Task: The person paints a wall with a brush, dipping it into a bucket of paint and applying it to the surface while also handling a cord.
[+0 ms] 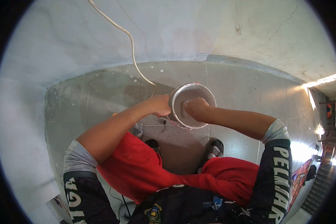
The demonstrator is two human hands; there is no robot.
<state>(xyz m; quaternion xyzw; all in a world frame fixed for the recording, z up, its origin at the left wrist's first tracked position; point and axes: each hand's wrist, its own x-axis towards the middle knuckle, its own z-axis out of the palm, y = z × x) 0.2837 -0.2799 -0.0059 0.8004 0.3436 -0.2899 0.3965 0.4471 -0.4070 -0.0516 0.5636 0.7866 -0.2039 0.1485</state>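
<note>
A round bucket [175,116] with a pale, smeared rim stands on the tiled floor in front of me. It holds a greyish substance. My left hand [162,105] is closed at the bucket's left side, on the thin wire handle [171,120]. My right hand [198,108] reaches inside the bucket with its fingers curled closed. A short greyish edge shows beside those fingers, but I cannot make out what they hold.
A white cable [132,44] runs down the wall [168,33] to the floor [112,87] left of the bucket. White spots dot the tiles near the wall. My shoes [215,148] are just behind the bucket. Bright light and various items appear at far right.
</note>
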